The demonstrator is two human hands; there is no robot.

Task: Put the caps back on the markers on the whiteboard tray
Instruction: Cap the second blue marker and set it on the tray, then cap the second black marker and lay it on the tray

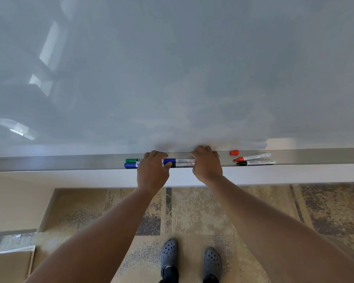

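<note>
My left hand [152, 172] is curled over the tray [70, 163], and its thumb touches the blue cap [169, 160] of a marker [182, 160] that lies there; the grip is half closed around that end, but the fingers hide how firmly it holds. My right hand [206, 162] covers the other end of the same marker, fingers bent over it, so I cannot tell if this grip is closed on it. A second, darker marker [182, 165] lies just beside it. The tray is a long strip of brushed metal under the glossy whiteboard [172, 68]. To the left lie a green marker [133, 160] and a blue marker [130, 165], partly hidden by my left hand. To the right an uncapped red marker [252, 157] and an uncapped black marker [255, 162] lie close together, and a loose red cap [234, 152] sits near them.
</note>
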